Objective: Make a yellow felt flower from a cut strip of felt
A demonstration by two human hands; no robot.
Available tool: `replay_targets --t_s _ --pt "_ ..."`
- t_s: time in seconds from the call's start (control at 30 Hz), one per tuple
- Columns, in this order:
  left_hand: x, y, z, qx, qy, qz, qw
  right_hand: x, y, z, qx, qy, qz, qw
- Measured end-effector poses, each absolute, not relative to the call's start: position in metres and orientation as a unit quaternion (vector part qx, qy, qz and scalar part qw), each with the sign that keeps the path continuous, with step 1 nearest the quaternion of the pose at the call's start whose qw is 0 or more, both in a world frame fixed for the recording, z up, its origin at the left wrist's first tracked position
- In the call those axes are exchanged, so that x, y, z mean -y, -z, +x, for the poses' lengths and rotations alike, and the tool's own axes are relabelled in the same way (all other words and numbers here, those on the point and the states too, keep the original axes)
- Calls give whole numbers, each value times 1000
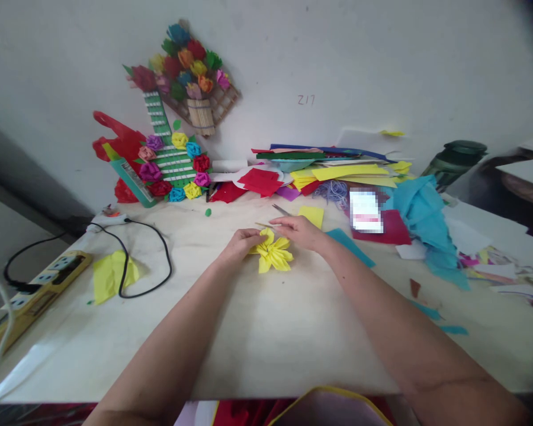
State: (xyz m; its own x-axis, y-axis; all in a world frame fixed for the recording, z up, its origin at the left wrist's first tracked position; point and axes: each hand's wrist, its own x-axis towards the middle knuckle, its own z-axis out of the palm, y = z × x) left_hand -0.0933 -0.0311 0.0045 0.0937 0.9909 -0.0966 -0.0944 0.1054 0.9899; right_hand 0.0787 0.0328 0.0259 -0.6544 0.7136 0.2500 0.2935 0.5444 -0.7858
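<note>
A yellow paper flower [275,255] with long pointed petals is just above the table [266,331]. My left hand [244,242] is closed on the flower's left side, pinching its petals. My right hand [299,231] is closed on a thin wooden stick [263,225], whose tip points left over the flower. Behind the right hand a pointed metal blade [282,210] shows, perhaps of scissors; the rest is hidden. A yellow paper square [311,216] and a blue paper sheet [350,247] lie beside that hand.
Stacked coloured paper [328,165] lines the wall. A blurred-out phone [366,212] rests on dark red paper. Left stand a glue bottle [133,182] and a flower-decorated green craft [173,160]. A black cable [169,260] loops near the power strip [48,284]. Blue crepe paper [426,207] lies right.
</note>
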Motion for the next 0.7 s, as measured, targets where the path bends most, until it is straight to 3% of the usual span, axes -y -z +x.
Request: replay_targets --t_s 0.2,0.7 --pt "32 -5 -93 -464 -477 474 577 -31 -27 80 830 -406 -302 236" --pt "32 -3 -93 -471 -485 470 568 -28 -27 78 831 -423 -267 242"
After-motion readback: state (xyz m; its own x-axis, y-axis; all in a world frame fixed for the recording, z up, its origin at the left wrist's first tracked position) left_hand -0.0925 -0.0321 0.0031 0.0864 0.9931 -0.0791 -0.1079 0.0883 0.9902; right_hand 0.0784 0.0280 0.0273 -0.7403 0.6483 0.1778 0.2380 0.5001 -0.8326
